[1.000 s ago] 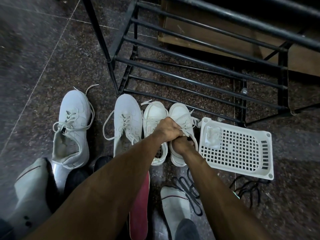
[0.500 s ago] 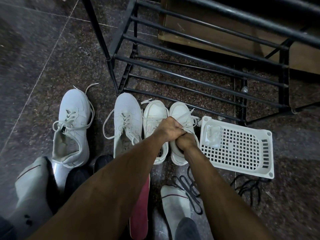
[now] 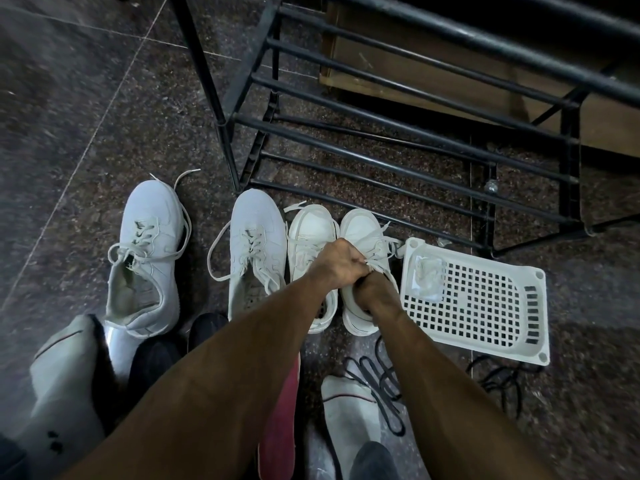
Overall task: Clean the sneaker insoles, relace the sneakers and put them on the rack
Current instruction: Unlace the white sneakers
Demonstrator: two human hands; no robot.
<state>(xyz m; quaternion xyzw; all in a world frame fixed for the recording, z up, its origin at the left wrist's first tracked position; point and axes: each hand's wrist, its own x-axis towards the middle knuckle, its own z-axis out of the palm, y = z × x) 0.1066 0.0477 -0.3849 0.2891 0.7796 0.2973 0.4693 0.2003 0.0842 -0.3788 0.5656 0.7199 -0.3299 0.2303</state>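
A dark speckled stone floor [image 3: 104,109] fills the view, with a black metal shoe rack [image 3: 398,133] standing at the top and its lowest bars just beyond the shoes. Right of centre a white perforated plastic tray [image 3: 485,306] lies flat on the floor, a clear plastic wrapper [image 3: 427,277] on its near-left corner. Four white sneakers sit in a row, toes toward the rack: a larger pair, the far-left sneaker [image 3: 147,258] apart from its mate [image 3: 256,247], then a smaller pair side by side, the left small sneaker [image 3: 311,237] and the right small sneaker [image 3: 360,230] just beside the tray. Both hands meet over the right small sneaker: the left hand [image 3: 337,263] is fisted with fingers curled on its white lace [image 3: 379,245], and the right hand [image 3: 375,289] seems to grip the shoe's opening, fingers hidden. Nearer, a red insole [image 3: 280,420], a pale insole [image 3: 349,410] and loose black laces [image 3: 384,386] lie on the floor
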